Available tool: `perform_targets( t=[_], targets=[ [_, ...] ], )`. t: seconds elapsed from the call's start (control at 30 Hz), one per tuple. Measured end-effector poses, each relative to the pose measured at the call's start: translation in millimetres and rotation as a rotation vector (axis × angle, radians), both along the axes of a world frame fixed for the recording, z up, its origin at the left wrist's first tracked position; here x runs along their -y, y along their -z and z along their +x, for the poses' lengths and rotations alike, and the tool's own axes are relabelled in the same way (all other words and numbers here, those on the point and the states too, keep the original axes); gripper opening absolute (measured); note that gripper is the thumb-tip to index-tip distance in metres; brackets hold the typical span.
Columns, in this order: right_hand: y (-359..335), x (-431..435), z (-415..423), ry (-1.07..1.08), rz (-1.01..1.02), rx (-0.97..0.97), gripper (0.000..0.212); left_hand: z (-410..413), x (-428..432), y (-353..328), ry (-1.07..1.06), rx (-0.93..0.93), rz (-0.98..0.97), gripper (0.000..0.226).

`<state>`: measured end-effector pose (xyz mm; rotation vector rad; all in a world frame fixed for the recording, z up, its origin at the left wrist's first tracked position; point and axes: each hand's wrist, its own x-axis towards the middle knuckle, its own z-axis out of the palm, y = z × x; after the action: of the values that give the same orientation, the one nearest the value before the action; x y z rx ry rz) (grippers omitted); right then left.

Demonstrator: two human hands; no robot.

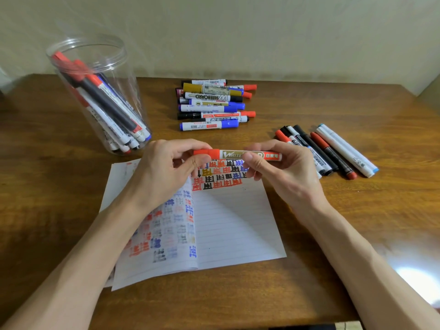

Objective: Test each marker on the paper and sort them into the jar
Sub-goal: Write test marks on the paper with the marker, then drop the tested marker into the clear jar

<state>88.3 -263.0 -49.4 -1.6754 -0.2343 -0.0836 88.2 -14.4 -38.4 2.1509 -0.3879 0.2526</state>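
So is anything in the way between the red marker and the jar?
Nothing visible. The left hand and right hand hold the red marker over the paper; only bare table lies before the open-topped jar.

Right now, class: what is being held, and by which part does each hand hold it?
A red marker, level above the paper: the left hand pinches its cap, the right hand pinches its barrel.
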Motion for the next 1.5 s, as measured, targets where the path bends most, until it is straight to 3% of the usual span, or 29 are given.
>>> perform_targets(
  t=[0.47,0.6,0.73,0.83,1.17,1.27,1.5],
  targets=[
    [2.0,-2.4,3.1,-0.030,0.034,0.020,0.016,-1.9,4.6,-5.1,0.033,-0.020,-0.046,0.019],
    [-1.9,-10.8,2.7,-0.058,0.059,0.038,0.018,-0.1,1.3,-18.8,0.042,-0.001,-0.219,0.017],
    [-3.1,-15.3,3.5,-0.070,-0.020,0.094,0.038,-2.2,-2.7,-31.0,0.007,-0.012,-0.448,0.017],
    [-5.2,-21.5,6.4,-0.056,-0.066,0.118,0.046,1.5,-11.0,-50.2,-0.083,0.078,-0.547,0.013],
    [-24.5,-75.4,23.0,-0.162,-0.206,0.170,0.042,26.0,-86.2,-145.0,-0.455,0.657,-0.404,0.020],
    [-20.3,-92.1,32.2,-0.144,-0.216,0.175,0.036,37.2,-103.2,-147.6,-0.480,0.673,-0.316,0.025],
    [-10.0,-106.2,40.8,-0.136,-0.337,0.225,0.025,37.7,-109.1,-109.8,-0.505,0.516,-0.069,0.028]
  ],
)
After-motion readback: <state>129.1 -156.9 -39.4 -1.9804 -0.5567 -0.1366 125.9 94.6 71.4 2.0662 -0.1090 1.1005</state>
